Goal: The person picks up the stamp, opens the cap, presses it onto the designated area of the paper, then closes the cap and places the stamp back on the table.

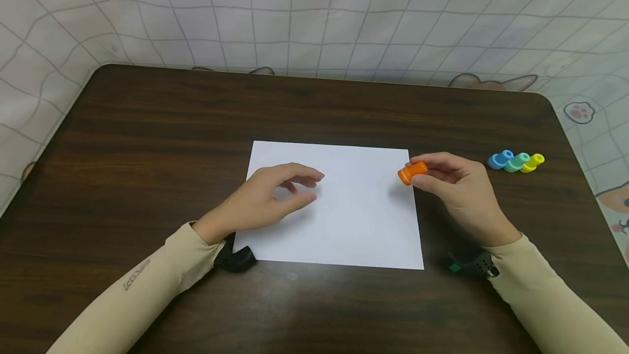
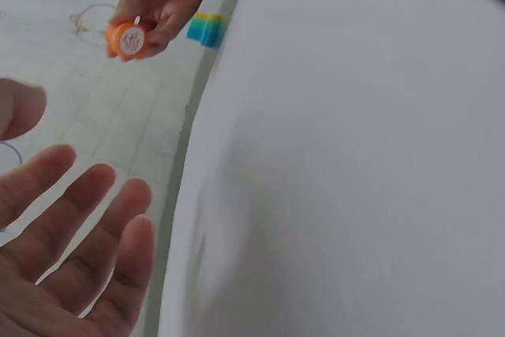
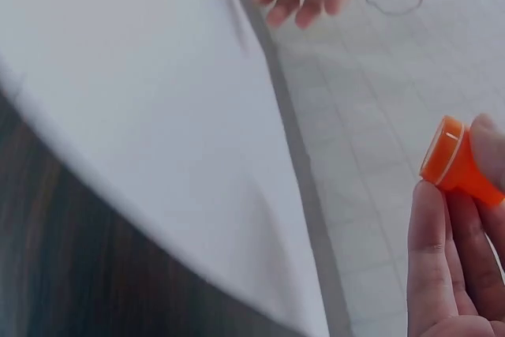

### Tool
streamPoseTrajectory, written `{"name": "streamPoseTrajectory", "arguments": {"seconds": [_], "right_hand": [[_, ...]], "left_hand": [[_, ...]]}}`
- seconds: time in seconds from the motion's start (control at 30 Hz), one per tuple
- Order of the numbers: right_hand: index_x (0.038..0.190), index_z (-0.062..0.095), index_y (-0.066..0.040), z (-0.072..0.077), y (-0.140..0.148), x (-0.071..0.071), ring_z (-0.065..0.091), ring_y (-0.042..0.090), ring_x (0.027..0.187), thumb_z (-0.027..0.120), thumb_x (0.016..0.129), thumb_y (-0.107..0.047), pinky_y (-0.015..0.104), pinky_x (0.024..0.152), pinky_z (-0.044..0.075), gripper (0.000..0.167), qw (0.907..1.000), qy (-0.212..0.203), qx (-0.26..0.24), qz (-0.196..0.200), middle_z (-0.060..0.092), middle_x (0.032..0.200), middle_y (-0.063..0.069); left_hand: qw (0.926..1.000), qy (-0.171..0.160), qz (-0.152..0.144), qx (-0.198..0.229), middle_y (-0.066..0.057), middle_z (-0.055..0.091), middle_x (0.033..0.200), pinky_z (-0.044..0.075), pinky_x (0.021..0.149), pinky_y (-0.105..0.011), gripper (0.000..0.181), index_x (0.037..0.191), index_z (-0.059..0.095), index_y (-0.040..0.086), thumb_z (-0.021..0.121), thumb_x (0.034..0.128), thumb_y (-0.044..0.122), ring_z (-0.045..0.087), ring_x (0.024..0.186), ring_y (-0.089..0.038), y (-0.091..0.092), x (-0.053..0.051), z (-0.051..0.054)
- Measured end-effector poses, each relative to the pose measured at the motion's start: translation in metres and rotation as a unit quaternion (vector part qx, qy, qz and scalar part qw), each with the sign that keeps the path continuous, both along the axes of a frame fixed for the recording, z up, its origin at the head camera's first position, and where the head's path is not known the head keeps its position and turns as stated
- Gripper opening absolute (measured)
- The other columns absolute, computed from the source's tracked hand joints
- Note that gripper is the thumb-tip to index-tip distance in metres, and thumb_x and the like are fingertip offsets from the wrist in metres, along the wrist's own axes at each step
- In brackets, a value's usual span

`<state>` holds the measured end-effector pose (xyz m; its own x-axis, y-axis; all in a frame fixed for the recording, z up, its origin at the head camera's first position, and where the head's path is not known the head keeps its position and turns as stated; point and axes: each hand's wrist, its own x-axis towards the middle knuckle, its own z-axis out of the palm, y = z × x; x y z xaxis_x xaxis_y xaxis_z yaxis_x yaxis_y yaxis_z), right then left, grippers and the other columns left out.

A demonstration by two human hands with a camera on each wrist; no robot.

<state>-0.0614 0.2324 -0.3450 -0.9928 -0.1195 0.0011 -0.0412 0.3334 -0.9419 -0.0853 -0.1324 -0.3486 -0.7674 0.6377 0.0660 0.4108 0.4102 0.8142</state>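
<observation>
- The dark wooden surface point(image 1: 162, 119) lies under everything; its breadth seems to let things sit well apart;
- the white paper point(image 1: 344, 217) lies flat before me, between my arms, probably so both hands can reach it;
- my left hand point(image 1: 272, 195) hovers over the paper's left part, fingers loosely bent, grasping nothing; raised, I judge, to avoid pressing the sheet;
- my right hand point(image 1: 462, 190) pinches the orange piece point(image 1: 411, 172) between thumb and fingers; a light grip appears enough;
- the blue point(image 1: 500, 159), green point(image 1: 517, 163) and yellow point(image 1: 533, 163) pieces stand in a row beyond that hand, seemingly grouped within its reach;
- the orange piece hangs above the paper's right edge, tilted, held by its narrower end, perhaps to leave its round printed face uncovered.
</observation>
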Motion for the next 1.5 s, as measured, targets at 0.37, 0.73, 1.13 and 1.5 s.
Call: {"name": "streamPoseTrajectory", "arguments": {"seconds": [0.37,0.73,1.13,1.5], "right_hand": [[0.129,0.065,0.002,0.009,-0.030,-0.001,0.071,0.015,0.104,0.069,0.094,0.005,0.021,0.096,0.060,0.035,0.9780,-0.017,-0.207,0.022,0.073,0.118,0.004],[0.121,0.068,0.001,0.010,-0.066,0.005,0.070,0.020,0.110,0.059,0.095,0.014,0.026,0.098,0.061,0.030,0.9498,0.021,-0.310,0.033,0.072,0.116,0.009],[0.114,0.071,-0.002,-0.001,-0.076,0.013,0.071,0.018,0.099,0.061,0.092,0.019,0.026,0.094,0.062,0.032,0.9355,0.024,-0.351,0.035,0.068,0.112,0.008],[0.114,0.071,-0.006,-0.008,-0.085,0.019,0.073,0.017,0.103,0.066,0.091,0.015,0.028,0.095,0.062,0.032,0.9570,0.002,-0.286,0.046,0.069,0.114,0.006]], "left_hand": [[0.9886,-0.093,0.053,0.106,-0.003,0.075,0.121,0.060,0.093,-0.027,0.029,0.130,0.065,0.009,0.064,0.1020,0.018,0.074,0.105,-0.010,0.017,0.001,0.003],[0.9719,-0.133,0.089,0.173,-0.015,0.074,0.115,0.062,0.081,-0.033,0.023,0.122,0.064,0.005,0.065,0.1010,0.014,0.077,0.097,-0.021,0.045,0.004,0.008],[0.9531,-0.154,0.091,0.244,-0.011,0.066,0.120,0.062,0.080,-0.024,0.038,0.128,0.056,0.002,0.072,0.0933,0.006,0.075,0.098,-0.031,0.055,0.016,0.000],[0.9391,-0.160,0.091,0.290,-0.026,0.063,0.122,0.065,0.086,-0.030,0.044,0.124,0.059,-0.001,0.078,0.0847,-0.005,0.077,0.096,-0.015,0.052,0.018,-0.005]]}}
